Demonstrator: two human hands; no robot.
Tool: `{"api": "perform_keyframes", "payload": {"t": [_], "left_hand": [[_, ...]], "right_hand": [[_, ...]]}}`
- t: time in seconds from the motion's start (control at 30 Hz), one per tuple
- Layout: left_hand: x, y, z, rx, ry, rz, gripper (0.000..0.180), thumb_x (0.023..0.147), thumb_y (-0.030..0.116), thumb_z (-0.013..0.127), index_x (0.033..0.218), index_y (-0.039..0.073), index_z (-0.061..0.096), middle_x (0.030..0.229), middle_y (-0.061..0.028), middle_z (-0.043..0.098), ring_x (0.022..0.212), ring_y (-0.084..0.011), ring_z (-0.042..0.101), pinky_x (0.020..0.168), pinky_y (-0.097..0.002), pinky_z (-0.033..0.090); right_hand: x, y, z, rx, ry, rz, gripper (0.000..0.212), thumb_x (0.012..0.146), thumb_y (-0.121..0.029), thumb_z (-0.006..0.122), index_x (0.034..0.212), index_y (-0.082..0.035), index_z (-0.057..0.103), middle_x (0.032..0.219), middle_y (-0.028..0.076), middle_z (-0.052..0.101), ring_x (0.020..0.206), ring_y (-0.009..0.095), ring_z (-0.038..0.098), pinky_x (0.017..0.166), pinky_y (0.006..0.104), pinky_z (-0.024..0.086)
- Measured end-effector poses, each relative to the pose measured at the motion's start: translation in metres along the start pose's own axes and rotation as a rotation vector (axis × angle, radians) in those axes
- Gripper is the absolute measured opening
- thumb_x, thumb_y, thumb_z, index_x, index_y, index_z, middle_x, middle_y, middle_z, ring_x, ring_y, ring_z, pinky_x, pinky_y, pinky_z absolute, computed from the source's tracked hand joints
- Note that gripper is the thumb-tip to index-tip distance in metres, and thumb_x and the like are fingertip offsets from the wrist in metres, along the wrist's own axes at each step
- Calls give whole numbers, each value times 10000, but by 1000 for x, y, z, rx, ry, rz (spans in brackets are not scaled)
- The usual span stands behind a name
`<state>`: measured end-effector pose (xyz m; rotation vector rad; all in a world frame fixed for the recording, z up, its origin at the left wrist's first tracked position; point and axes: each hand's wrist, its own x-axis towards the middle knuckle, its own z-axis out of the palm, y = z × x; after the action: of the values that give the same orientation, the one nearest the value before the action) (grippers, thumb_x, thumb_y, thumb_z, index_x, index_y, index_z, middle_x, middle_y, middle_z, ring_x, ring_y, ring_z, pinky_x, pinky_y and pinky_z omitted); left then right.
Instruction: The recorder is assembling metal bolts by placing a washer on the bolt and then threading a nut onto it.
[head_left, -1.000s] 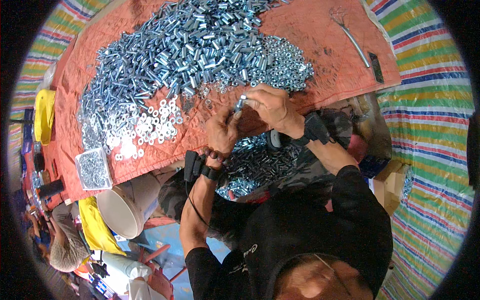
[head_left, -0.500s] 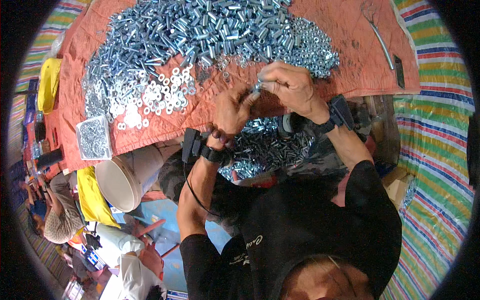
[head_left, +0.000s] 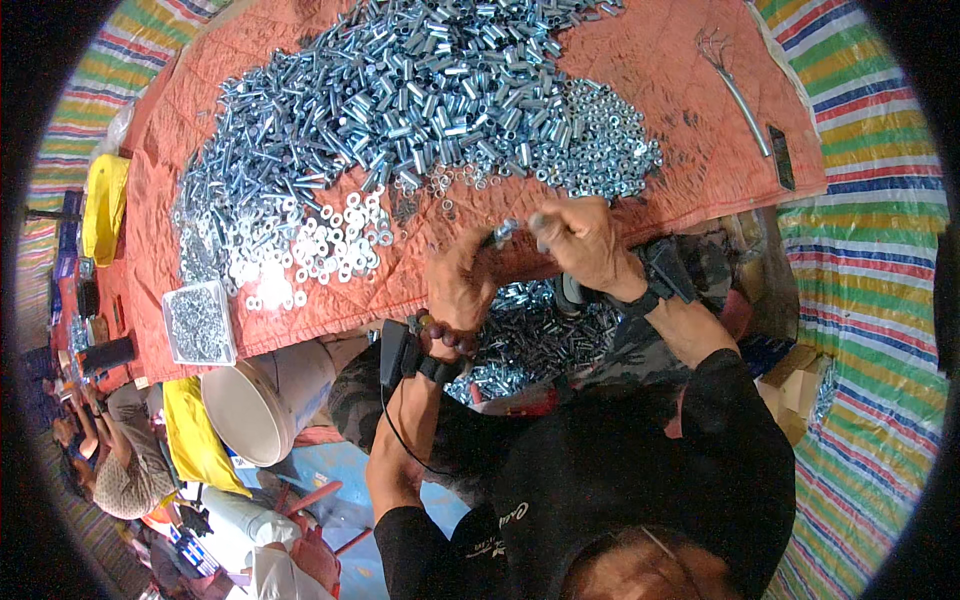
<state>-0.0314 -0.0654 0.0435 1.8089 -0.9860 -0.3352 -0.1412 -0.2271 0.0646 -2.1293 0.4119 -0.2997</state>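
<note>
My left hand pinches a small shiny metal fastener between thumb and forefinger, just in front of the table's near edge. It looks like a bolt with parts on it, but the details are too small to tell. Close to its right, my right hand is closed, thumb against curled fingers, apart from the fastener; whatever it holds is hidden. Beyond both hands, metal sleeves and bolts lie heaped on an orange-red cloth. Hex nuts spread at the heap's right, flat washers at its near left.
A clear plastic tub of small parts stands at the cloth's left corner. Below my hands lies a mass of dark and shiny fasteners. A white bucket is at lower left. A metal claw tool lies far right. People sit at the left.
My right hand has drawn away from the fastener, which stays in my left hand. The view has shifted, so the table sits lower in the picture.
</note>
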Motion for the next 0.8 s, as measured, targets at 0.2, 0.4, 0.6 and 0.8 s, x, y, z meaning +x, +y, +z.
{"api": "perform_keyframes", "payload": {"t": [0.2, 0.4, 0.6, 0.8], "left_hand": [[3, 3, -4, 38, 7, -63, 155, 807, 12, 570, 949, 30, 631, 718, -183, 626, 654, -345, 635, 585, -365, 478], [5, -6, -2, -10, 85, -93, 94, 824, 20, 578, 909, 28, 618, 650, -165, 589, 571, -320, 589, 542, -356, 447], [7, -3, -3, -28, 107, -82, 63, 838, 36, 586, 897, 29, 606, 624, -144, 565, 541, -264, 576, 522, -339, 434], [4, -11, -4, 49, 95, -65, 86, 857, 96, 614, 898, 22, 601, 625, -128, 570, 552, -232, 577, 528, -329, 432]], "right_hand": [[11, -14, 7, 50, 112, -253, 608, 948, -548, 398, 1044, 7, 626, 644, 44, 595, 584, 95, 545, 519, 254, 436], [-1, -21, -8, 158, -149, 50, 665, 955, -575, 325, 1100, 7, 613, 645, 30, 585, 512, 77, 512, 457, 233, 412], [-2, -26, -3, 435, -194, -47, 646, 950, -538, 401, 1238, 30, 513, 689, 29, 596, 475, 60, 486, 438, 208, 405], [12, -22, 9, 230, -13, -227, 506, 953, -443, 487, 1024, 38, 625, 611, 4, 549, 472, 69, 493, 451, 228, 427]]}}
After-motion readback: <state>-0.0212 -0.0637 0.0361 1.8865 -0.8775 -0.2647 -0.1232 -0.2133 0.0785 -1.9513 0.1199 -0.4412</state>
